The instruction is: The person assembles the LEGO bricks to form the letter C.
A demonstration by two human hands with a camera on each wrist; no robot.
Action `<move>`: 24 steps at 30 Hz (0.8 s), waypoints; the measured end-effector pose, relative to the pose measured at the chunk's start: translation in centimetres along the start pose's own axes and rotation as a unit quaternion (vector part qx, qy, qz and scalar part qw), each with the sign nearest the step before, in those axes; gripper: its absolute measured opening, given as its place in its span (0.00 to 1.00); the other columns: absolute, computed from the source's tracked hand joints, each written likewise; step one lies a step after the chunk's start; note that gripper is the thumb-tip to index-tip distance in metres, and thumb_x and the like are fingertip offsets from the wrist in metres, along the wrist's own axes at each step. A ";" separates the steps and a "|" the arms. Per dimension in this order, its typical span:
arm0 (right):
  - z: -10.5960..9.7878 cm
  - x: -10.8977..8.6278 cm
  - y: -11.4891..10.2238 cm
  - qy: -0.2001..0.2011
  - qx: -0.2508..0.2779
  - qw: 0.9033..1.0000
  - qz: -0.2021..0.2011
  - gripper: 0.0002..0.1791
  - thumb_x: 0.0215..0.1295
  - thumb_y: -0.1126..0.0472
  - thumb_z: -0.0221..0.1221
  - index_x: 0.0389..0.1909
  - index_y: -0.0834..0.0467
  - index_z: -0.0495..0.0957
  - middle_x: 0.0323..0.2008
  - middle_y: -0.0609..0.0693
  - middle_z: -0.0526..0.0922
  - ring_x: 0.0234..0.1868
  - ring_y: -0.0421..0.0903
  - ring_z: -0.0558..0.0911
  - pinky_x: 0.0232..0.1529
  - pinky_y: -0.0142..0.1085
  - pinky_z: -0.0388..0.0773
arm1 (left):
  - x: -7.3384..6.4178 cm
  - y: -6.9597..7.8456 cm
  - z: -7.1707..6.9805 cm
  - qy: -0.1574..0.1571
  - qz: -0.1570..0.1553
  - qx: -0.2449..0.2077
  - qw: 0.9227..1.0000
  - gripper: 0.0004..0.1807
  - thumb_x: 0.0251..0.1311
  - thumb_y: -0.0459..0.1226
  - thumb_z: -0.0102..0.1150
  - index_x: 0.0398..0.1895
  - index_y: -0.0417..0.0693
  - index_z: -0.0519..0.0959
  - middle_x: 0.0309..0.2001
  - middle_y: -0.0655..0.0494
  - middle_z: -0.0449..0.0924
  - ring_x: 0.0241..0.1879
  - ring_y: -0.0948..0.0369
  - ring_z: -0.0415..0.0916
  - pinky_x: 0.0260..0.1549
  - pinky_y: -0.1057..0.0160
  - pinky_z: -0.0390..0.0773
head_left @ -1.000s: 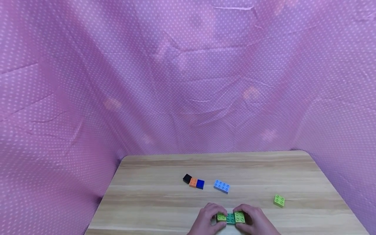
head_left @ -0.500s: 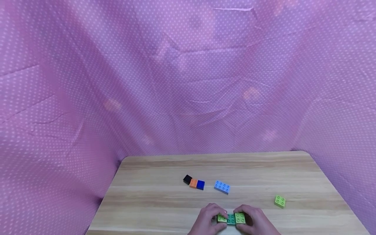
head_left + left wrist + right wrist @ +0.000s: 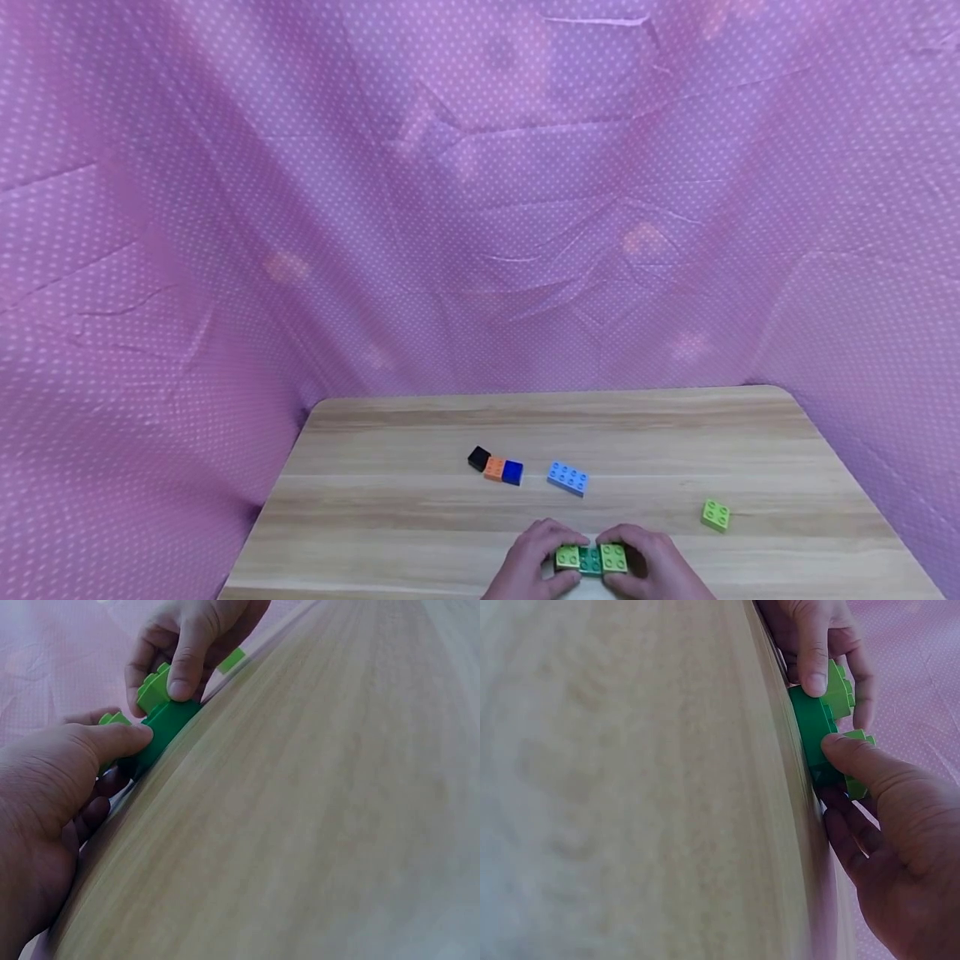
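Note:
A dark green toy brick lies near the table's front edge, a lime brick on its left end and another lime brick on its right end. Bare studs show between the two. My left hand pinches the left end of this stack, thumb on the near side and fingers behind. At the other end my right hand grips likewise. In the left wrist view, the left thumb presses the dark green brick's side. The right wrist view shows the right thumb against the stack; the far fingers are partly hidden.
A loose lime brick lies to the right. Farther back are a light blue brick and a touching row of black, orange and dark blue pieces. Pink dotted cloth surrounds the wooden table.
The left fingers have shifted off the left lime brick's top toward its far side, so its studs show more fully. My right hand and the stack stay nearly in place.

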State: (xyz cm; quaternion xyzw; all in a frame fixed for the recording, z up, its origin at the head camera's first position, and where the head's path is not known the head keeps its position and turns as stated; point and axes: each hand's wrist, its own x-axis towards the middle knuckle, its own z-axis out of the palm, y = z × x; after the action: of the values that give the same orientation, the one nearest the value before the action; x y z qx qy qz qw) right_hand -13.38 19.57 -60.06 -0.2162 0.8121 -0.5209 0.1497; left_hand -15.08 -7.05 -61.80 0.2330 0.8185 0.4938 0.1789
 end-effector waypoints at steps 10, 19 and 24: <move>0.0 0.0 0.0 0.001 -0.007 1.000 -0.007 0.19 0.69 0.54 0.71 0.57 0.53 0.83 0.51 0.43 0.87 0.49 0.34 0.82 0.50 0.30 0.81 | -0.4 -0.2 -0.7 0.041 0.007 -0.053 0.998 0.23 0.69 0.51 0.69 0.66 0.70 0.79 0.61 0.72 0.77 0.57 0.68 0.75 0.53 0.67 0.77; -0.1 0.0 0.0 -0.009 -0.016 1.000 0.006 0.19 0.69 0.54 0.71 0.57 0.55 0.83 0.50 0.42 0.87 0.49 0.35 0.82 0.51 0.29 0.79 | -1.4 -2.5 -4.7 0.327 0.054 0.045 0.942 0.20 0.67 0.37 0.70 0.60 0.59 0.83 0.69 0.59 0.74 0.70 0.59 0.67 0.69 0.48 0.73; -0.3 0.0 -0.2 -0.008 -0.014 1.000 0.007 0.19 0.69 0.54 0.71 0.57 0.55 0.83 0.51 0.43 0.87 0.49 0.34 0.82 0.50 0.29 0.79 | -1.2 -4.6 -7.8 0.455 0.067 0.091 0.883 0.21 0.59 0.29 0.75 0.55 0.51 0.86 0.67 0.52 0.76 0.70 0.53 0.65 0.66 0.37 0.67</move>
State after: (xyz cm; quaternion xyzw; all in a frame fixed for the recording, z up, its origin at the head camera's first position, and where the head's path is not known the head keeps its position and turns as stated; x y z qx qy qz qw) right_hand -13.51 19.70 -59.78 -0.2168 0.8196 -0.5067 0.1566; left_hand -19.10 -15.29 -62.32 0.0526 0.8336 0.4797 -0.2687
